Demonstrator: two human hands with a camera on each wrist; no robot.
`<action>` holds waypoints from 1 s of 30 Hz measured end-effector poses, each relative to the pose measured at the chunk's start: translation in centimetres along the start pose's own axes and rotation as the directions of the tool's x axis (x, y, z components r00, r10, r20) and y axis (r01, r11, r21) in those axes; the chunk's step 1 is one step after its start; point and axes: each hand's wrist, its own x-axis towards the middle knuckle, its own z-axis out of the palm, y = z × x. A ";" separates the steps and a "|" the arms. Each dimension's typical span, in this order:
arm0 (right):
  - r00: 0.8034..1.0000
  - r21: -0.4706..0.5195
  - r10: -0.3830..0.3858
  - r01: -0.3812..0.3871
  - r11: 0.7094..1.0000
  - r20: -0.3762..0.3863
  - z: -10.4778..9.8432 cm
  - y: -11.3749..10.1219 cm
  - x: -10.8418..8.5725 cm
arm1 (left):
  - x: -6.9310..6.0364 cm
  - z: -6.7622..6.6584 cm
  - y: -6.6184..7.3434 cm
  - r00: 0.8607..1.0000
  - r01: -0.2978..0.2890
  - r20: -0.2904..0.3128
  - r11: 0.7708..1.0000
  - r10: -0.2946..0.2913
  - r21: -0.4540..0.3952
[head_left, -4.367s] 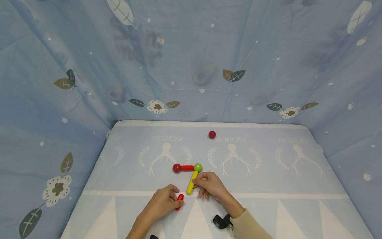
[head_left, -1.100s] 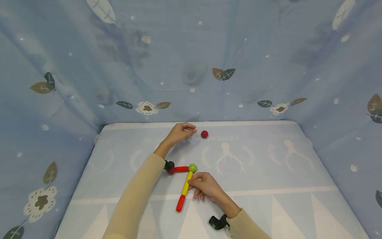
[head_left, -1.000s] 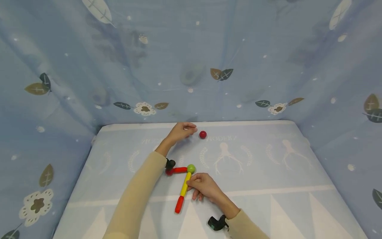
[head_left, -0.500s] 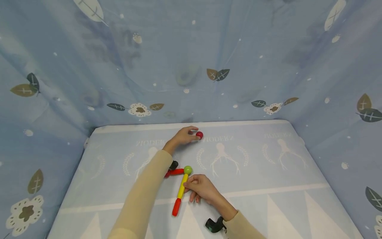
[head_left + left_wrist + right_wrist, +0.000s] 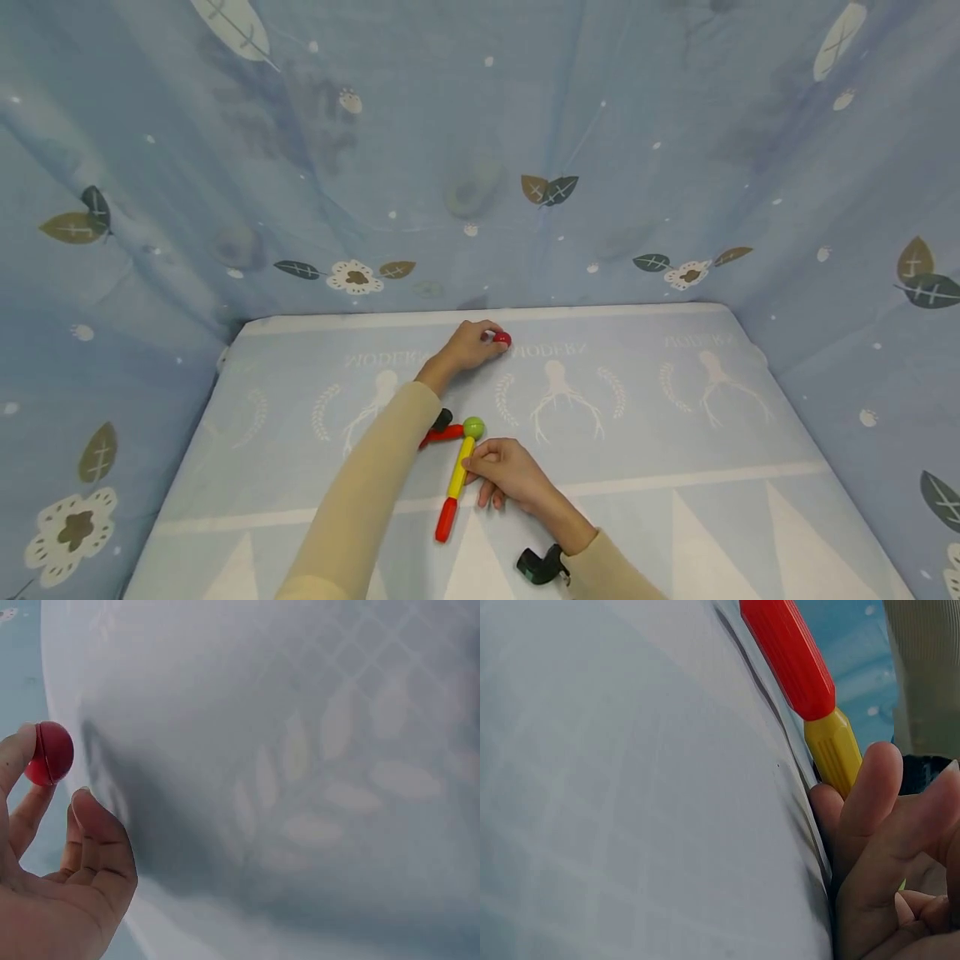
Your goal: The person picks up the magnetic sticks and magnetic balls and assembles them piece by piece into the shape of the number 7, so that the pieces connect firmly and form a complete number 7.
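Observation:
At the far side of the table my left hand [image 5: 472, 344] pinches a red ball [image 5: 503, 338] between thumb and finger. The left wrist view shows this red ball [image 5: 51, 754] with a thin line around it. Nearer to me, my right hand [image 5: 512, 472] holds a yellow stick [image 5: 461, 468] between thumb and fingers. A green ball [image 5: 473, 427] sits at the stick's far end, and a red stick [image 5: 446, 520] joins its near end. Another red stick [image 5: 448, 432] runs left from the green ball; its left end is mostly hidden by the left sleeve and wrist camera.
A pale patterned cloth covers the table [image 5: 637, 400]. Blue printed curtains [image 5: 480, 150] stand behind it and at both sides. A black wrist camera [image 5: 540, 566] sits at the right wrist; another [image 5: 442, 419] is at the left wrist, over the joined pieces.
My left hand has set the second red stick against the yellow one, reached to the far side and taken hold of the lone red ball. My right hand has stayed on the yellow stick.

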 end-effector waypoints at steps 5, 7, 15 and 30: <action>1.000 -0.002 -0.001 0.001 1.000 -0.006 -0.1 0.0 0.0 | -1.4 -1.3 1.0 0.999 -0.044 -0.004 0.999 0.044 0.004; 1.000 -0.002 -0.002 0.001 1.000 -0.008 -0.1 0.0 0.0 | -2.3 -2.0 1.5 0.998 -0.066 -0.007 0.998 0.066 0.006; 1.000 -0.017 0.003 -0.003 1.000 0.008 0.1 -0.1 0.0 | -8.2 -3.3 2.2 0.994 -0.083 -0.068 0.997 0.083 0.010; 1.000 -0.062 -0.022 0.022 0.998 0.010 0.0 0.0 0.0 | -20.3 -2.1 1.1 0.979 -0.083 -0.194 0.988 0.057 -0.128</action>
